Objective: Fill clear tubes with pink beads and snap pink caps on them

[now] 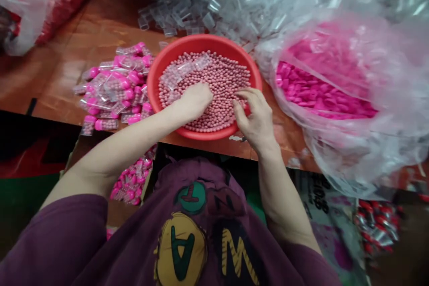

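A red plastic basin (154, 85) full of small pink beads (223, 73) is in front of me on the table. Several clear tubes (182, 71) lie on the beads at the basin's left and back. My left hand (197, 99) is closed and rests low on the beads near the middle; its curled fingers hide whatever it holds. At the basin's right rim is my right hand (256, 116), thumb and fingers apart, fingertips over the beads. Nothing plainly shows between them. Left of the basin is a heap of bead-filled tubes with pink caps (117, 82).
Loose clear tubes (208, 18) are piled behind the basin. To the right stands a clear plastic bag (398, 120) with bright pink caps (321, 94). Another bag with red contents (63, 0) is at the back left. Below the table edge sits a box of filled tubes (134, 178).
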{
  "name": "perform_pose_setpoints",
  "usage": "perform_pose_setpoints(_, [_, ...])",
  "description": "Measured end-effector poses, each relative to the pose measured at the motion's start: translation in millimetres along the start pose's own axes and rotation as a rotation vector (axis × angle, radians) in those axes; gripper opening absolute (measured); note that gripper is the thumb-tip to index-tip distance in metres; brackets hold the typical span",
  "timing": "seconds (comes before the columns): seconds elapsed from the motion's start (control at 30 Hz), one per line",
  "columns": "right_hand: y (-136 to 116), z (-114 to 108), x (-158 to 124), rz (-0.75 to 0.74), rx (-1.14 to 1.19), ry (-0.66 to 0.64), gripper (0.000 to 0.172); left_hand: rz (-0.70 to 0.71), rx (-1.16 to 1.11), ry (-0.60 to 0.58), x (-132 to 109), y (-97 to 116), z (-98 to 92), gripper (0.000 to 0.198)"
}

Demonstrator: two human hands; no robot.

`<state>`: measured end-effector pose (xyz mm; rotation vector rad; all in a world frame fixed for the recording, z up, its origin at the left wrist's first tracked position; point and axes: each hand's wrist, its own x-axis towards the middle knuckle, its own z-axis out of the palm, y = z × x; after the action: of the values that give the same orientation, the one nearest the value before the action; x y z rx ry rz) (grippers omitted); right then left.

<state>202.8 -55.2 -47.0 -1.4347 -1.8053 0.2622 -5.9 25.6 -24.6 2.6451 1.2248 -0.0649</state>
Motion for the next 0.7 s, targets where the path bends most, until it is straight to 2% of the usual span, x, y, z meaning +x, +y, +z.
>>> perform_pose_setpoints(0.1, [25,-32,-24,0.105,-0.065,0.109,0.026,0.074,-0.067,-0.08,22,13,14.6,0.044])
perform_pose_setpoints(0.2, [82,-61,-35,0.302,-0.199,0.164,0.024,0.142,-0.185,-0.067,40,30,28.0,0.042])
perform_pose_setpoints(0.3, [143,-84,-23,0.561,-0.295,0.221,0.022,0.124,-0.296,-0.061,51,34,30.4,0.025])
perform_pose_setpoints(0.4, [181,-90,3,0.632,-0.33,0.179,0.022,0.043,-0.553,0.011,53,27,19.7,0.01])
perform_pose_setpoints(0.5, [190,-80,25,0.671,-0.356,0.077,0.028,-0.052,-0.735,0.275,45,24,4.7,0.02])
perform_pose_setpoints(0.57, [186,-73,33,0.705,-0.376,0.046,0.033,-0.111,-0.87,0.385,32,26,-2.5,0.025])
perform_pose_setpoints(0.63, [177,-70,36,0.678,-0.331,0.041,0.03,-0.157,-1.157,0.329,16,30,-5.8,0.027])
perform_pose_setpoints(0.7, [164,-72,37,0.574,-0.212,0.013,0.029,-0.195,-1.477,0.182,-1,35,-6.2,0.029])
